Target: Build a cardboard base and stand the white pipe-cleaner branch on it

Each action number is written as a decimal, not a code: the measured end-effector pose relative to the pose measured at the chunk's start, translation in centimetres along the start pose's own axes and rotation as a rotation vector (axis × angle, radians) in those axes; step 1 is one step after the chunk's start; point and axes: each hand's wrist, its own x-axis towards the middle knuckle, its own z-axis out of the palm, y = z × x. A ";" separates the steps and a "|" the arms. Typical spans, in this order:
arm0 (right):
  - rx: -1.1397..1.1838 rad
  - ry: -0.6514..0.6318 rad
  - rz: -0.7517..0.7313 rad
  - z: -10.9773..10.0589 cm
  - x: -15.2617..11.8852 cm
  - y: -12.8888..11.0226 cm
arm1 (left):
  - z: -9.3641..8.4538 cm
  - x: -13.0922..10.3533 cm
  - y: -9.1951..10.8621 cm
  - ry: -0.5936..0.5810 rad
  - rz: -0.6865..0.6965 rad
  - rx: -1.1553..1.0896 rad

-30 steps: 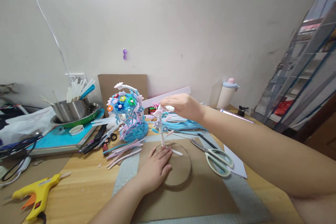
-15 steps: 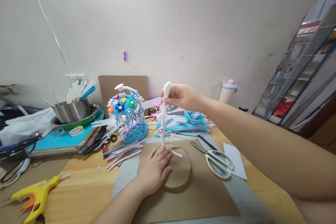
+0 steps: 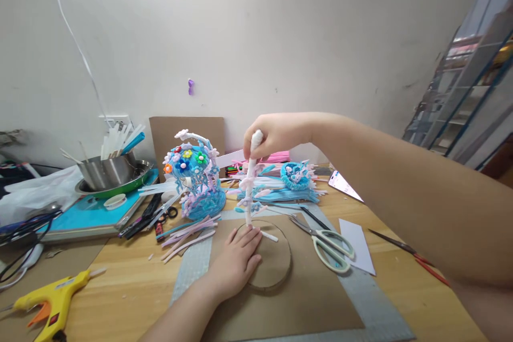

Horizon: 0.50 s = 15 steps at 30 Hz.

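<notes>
Left fingers (image 3: pixel 245 239) lie flat on cardboard (image 3: pixel 304 299) near scissors (image 3: pixel 316 233); right fingers (image 3: pixel 248 140) clasp white stem (image 3: pixel 249 192).

On my table, the glue gun (image 3: pixel 56 299) lies at the left, and the bowl (image 3: pixel 110 169) stands behind it. The scissors (image 3: pixel 326 244) lie right of the disc (image 3: pixel 270 259), which is on the cardboard sheet (image 3: pixel 304 304) before me.

A plain pale grey wall (image 3: pixel 320 53) fills the background, lit brightest near the top; a white cable (image 3: pixel 74 40) hangs down its left side to a socket (image 3: pixel 116 119); a small purple hook (image 3: pixel 191 86) sits on it; a wooden table (image 3: pixel 124 299) stands below; at the right, shelves (image 3: pixel 460 85) show at a slant.
</notes>
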 end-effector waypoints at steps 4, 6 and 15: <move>-0.189 0.063 -0.026 -0.1 -0.1 -0.2 | 0.1 0.0 0.0 0.005 0.004 -0.003; -0.303 0.102 -0.058 0.3 -0.2 -0.1 | 0.1 0.0 0.0 0.009 0.002 -0.003; -0.679 0.214 -0.239 3.3 0.1 1.7 | 0.3 0.2 -0.3 -0.002 0.001 0.002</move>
